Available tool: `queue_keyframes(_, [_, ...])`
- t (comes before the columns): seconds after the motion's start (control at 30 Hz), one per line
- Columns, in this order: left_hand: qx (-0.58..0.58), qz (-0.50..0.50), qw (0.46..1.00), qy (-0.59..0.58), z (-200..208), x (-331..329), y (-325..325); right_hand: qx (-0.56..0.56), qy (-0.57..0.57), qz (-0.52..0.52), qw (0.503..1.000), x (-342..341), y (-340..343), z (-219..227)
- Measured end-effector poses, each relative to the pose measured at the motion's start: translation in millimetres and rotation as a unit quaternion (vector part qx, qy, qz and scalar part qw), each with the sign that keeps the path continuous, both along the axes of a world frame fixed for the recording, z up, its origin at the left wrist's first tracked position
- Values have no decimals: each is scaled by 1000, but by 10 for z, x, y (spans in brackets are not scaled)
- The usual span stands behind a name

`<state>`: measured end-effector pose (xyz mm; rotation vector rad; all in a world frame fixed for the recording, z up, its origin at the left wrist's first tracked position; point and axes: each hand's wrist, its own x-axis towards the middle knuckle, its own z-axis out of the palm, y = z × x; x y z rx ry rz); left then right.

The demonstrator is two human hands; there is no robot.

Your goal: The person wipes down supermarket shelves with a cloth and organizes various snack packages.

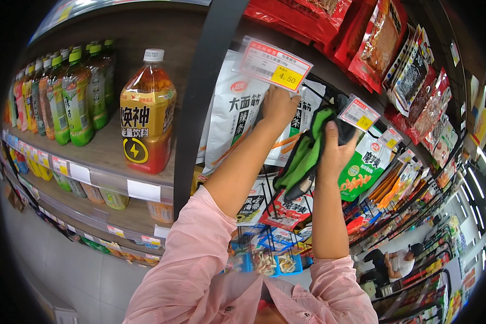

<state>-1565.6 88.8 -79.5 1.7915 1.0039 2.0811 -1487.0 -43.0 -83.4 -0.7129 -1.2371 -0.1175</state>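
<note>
green-black cloth crumpled, right hand clutching it; left hand gripping white snack bag.

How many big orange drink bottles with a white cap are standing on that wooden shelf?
1: the orange drink bottle stands alone at the shelf's right end, beside the dark post. The green-capped bottles further left are another kind; more may be hidden behind them.

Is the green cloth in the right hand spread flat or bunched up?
Bunched up: the green cloth hangs in folds, gripped by the right hand.
</note>
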Motion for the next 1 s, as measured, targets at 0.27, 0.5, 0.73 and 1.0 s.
queue_keyframes(0.27, [-36, -40, 997, 56, 71, -51, -10, -75, -201, -141, 967, 448, 802, 332])
queue_keyframes(0.5, [-59, -19, 995, 76, 54, 38, -42, -157, -292, -16, 943, 586, 1302, 924])
queue_keyframes(0.73, [-57, -16, 997, 49, 12, -21, -155, -28, -290, 60, 955, 560, 677, 793])
queue_keyframes(1.0, [59, -104, 992, -29, -125, 36, -538, 8, -39, 151, 988, 418, -41, 410])
